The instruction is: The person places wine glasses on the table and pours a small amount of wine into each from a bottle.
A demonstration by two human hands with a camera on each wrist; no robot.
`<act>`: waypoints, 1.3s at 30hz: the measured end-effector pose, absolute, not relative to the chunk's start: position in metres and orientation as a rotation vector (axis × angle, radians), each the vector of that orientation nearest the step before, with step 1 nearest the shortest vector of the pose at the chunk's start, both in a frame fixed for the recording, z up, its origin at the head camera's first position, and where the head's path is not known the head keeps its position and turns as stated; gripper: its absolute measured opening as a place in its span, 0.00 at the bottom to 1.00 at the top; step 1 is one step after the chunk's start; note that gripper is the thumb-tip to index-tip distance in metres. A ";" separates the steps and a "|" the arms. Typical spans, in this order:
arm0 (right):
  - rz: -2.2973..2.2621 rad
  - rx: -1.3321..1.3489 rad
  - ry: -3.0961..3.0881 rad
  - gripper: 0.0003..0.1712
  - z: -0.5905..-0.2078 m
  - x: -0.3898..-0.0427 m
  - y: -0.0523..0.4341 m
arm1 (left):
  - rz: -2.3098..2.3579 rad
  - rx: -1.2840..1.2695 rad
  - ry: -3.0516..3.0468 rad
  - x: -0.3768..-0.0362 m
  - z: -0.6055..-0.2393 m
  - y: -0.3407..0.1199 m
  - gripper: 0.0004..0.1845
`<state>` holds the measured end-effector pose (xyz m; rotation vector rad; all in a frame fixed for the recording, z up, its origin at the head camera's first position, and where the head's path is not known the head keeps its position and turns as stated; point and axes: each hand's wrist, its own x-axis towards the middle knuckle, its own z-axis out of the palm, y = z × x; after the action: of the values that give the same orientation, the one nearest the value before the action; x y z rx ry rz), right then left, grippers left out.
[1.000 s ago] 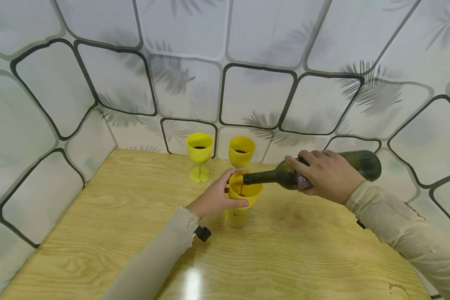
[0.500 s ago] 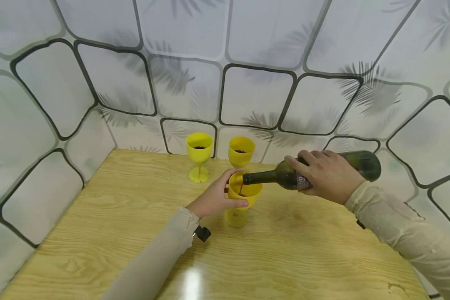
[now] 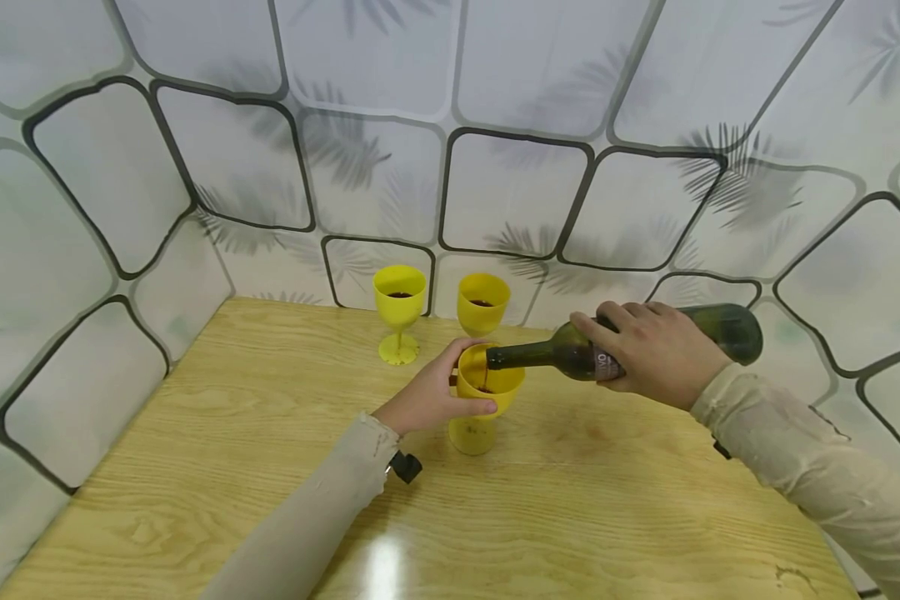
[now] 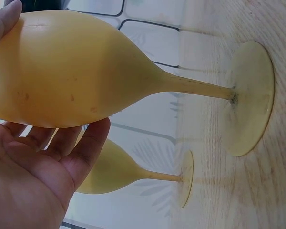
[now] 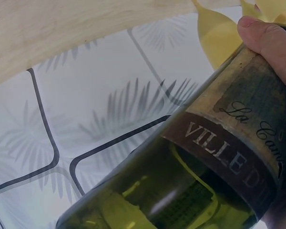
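A yellow goblet (image 3: 487, 392) stands on the wooden table (image 3: 270, 467). My left hand (image 3: 431, 396) grips its bowl (image 4: 62, 71), thumb in front and fingers behind. My right hand (image 3: 656, 350) holds a dark green wine bottle (image 3: 727, 329) tipped almost level, its mouth over the goblet's rim. A thin dark stream runs from the bottle into the goblet. The bottle's label (image 5: 238, 148) fills the right wrist view, with my thumb (image 5: 271, 40) on the glass.
Two more yellow goblets (image 3: 399, 308) (image 3: 483, 302) with dark liquid stand at the back of the table, near the patterned wall (image 3: 510, 183). One of them (image 4: 128, 171) shows behind the held one in the left wrist view. Walls close in at left and right.
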<state>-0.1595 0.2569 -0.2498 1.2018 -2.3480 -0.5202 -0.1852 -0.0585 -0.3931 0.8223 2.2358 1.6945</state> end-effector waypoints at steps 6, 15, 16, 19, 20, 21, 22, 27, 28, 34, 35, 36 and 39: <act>-0.516 1.203 -2.352 0.57 -0.250 -0.161 0.257 | 1.701 0.819 2.221 -0.186 -0.393 -0.058 0.47; -0.512 1.204 -2.362 0.56 -0.250 -0.160 0.256 | 1.699 0.817 2.218 -0.187 -0.394 -0.058 0.47; -0.511 1.202 -2.364 0.56 -0.250 -0.160 0.256 | 1.698 0.821 2.218 -0.187 -0.395 -0.058 0.47; -0.512 1.198 -2.368 0.56 -0.250 -0.159 0.256 | 1.702 0.834 2.218 -0.187 -0.395 -0.058 0.47; -0.514 1.197 -2.368 0.56 -0.250 -0.160 0.256 | 1.702 0.836 2.217 -0.187 -0.395 -0.058 0.47; -0.516 1.196 -2.366 0.56 -0.251 -0.160 0.256 | 1.703 0.836 2.217 -0.187 -0.394 -0.058 0.47; -0.520 1.196 -2.363 0.56 -0.251 -0.160 0.256 | 1.705 0.836 2.216 -0.187 -0.394 -0.058 0.47; -0.538 1.204 -2.344 0.58 -0.251 -0.162 0.255 | 1.710 0.829 2.206 -0.187 -0.394 -0.059 0.47; -0.541 1.205 -2.342 0.58 -0.250 -0.163 0.254 | 1.710 0.830 2.206 -0.187 -0.394 -0.059 0.47; -0.542 1.216 -2.341 0.58 -0.249 -0.163 0.251 | 1.699 0.832 2.228 -0.187 -0.394 -0.059 0.47; -0.544 1.216 -2.342 0.58 -0.249 -0.163 0.251 | 1.698 0.831 2.231 -0.187 -0.394 -0.059 0.47; -0.546 1.216 -2.344 0.58 -0.248 -0.163 0.251 | 1.696 0.831 2.235 -0.187 -0.394 -0.059 0.47; -0.553 1.213 -2.349 0.58 -0.247 -0.162 0.250 | 1.697 0.835 2.236 -0.187 -0.394 -0.059 0.46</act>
<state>-0.1620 0.2503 -0.2471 1.2126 -2.3493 -0.5525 -0.1868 -0.0587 -0.3937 0.8348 2.2355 1.6973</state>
